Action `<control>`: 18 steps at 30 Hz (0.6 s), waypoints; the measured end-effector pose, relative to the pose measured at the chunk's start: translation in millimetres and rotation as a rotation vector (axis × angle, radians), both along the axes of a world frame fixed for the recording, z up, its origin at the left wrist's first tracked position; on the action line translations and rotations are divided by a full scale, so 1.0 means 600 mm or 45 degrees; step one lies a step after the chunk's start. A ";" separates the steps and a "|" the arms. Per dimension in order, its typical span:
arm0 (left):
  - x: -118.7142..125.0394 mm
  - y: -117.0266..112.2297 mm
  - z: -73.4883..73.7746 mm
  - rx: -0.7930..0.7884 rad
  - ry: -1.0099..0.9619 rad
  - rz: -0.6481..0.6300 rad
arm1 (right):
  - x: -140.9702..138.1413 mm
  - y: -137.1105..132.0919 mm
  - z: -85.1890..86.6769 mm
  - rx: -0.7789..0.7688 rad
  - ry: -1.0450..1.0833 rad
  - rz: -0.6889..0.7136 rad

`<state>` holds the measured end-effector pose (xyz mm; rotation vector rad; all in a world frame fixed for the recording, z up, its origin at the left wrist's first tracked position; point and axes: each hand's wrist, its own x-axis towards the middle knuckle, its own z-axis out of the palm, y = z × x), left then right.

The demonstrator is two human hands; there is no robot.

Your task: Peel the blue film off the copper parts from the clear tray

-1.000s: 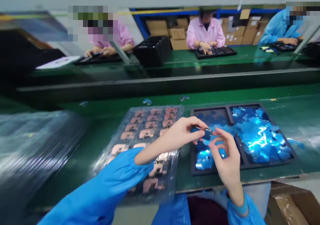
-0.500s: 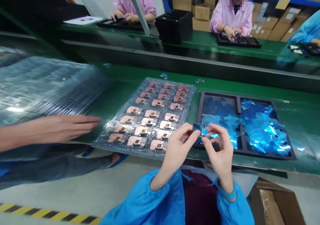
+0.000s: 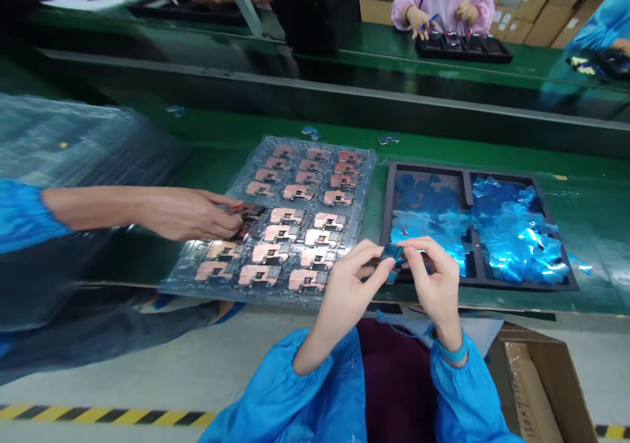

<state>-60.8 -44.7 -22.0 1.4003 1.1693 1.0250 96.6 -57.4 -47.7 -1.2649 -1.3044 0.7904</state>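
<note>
Along the green conveyor bench (image 3: 595,167), near its front edge, a clear plastic blister tray (image 3: 367,167) holds rows of copper-coloured parts (image 3: 319,197). Beside it, a black compartmented tray (image 3: 423,167) carries many shiny blue film pieces (image 3: 516,233). A co-worker's hand (image 3: 187,213) grips a dark part (image 3: 246,220) over the blister tray. The person's left hand (image 3: 347,292) and right hand (image 3: 433,285) pinch a small blue piece (image 3: 391,259) together above the black tray's front edge.

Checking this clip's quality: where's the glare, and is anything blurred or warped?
Head view: strong glare on the blue foil pieces in the black tray; the clear plastic stack at far left looks hazy; the wide lens tilts the long bench rail; the small blue piece between the left hand and right hand shows little detail.
</note>
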 end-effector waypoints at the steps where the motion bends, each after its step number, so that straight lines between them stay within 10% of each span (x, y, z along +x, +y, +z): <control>1: 0.000 0.000 0.000 -0.021 -0.006 0.002 | 0.001 0.001 0.001 -0.015 -0.006 0.013; 18: -0.005 -0.001 -0.011 -0.015 -0.097 -0.062 | 0.002 -0.001 -0.007 0.561 -0.731 -0.244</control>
